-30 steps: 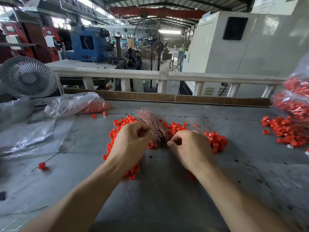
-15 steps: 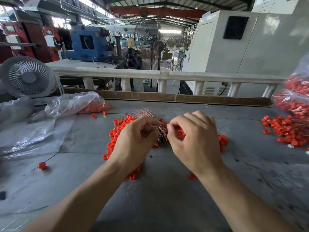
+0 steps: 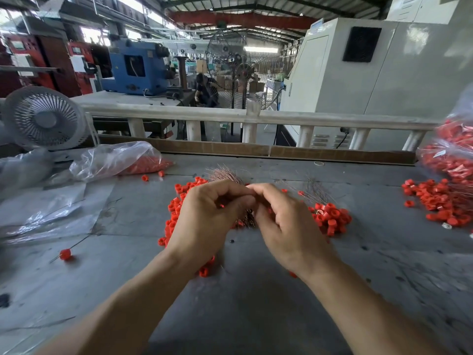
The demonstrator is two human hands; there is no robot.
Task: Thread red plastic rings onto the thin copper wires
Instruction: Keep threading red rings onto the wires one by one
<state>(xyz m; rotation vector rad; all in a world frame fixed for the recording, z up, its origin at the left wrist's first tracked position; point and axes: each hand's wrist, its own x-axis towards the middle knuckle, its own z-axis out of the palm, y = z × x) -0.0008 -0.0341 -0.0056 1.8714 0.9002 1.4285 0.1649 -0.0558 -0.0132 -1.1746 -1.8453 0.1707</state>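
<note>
- While fingertips meet mid-worktop [image 3: 243, 316], left hand [image 3: 204, 221] pinches a red ring [image 3: 221, 206]; right hand [image 3: 284, 224] pinches something unclear, probably wire.
- One threaded ring [image 3: 65, 254] lies near the left edge.
- Loose rings [image 3: 330, 219] and copper wires [image 3: 225, 174] remain: mostly undone.

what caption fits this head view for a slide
Two bare hands meet above thin copper wires and loose red plastic rings.

Site: factory workshop floor | roof: steel trusses, red overhead crane beam [image 3: 245, 19] | machines: blue machine [image 3: 135, 67], large white cabinet [image 3: 371, 73] | pedestal fan [image 3: 227, 60] mid-hall | grey workbench [image 3: 256, 316] with bulk red plastic rings [image 3: 330, 219], bagged stock [image 3: 120, 161] at left edge
</note>
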